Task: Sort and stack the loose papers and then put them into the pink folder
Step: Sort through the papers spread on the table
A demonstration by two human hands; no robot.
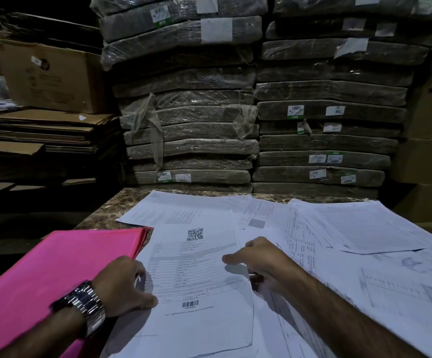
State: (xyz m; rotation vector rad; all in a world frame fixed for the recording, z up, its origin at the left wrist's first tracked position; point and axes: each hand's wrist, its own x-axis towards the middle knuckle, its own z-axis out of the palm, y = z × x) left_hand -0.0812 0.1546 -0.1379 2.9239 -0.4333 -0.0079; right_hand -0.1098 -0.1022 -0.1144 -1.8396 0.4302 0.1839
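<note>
Print on the loose papers was too blurred to read, pink folder cut off at the frame's left, flat on the marble table beside them, left hand with fingers curled under and hidden, grip unclear, thumb on the QR-code sheet, right hand with fingers tucked beneath that sheet's edge, thumb above.

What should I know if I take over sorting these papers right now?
Left grip: rests on the left edge of the QR sheet, thumb on top; its fingers are hidden.
Right grip: pinches the same sheet's right edge.
Folder: pink, lies shut at the left, next to the sheet.
Papers: loose and overlapping across the table.
Done: no stack shows yet, and nothing is in the folder.
Left: gather and stack all the papers, then file them.
</note>
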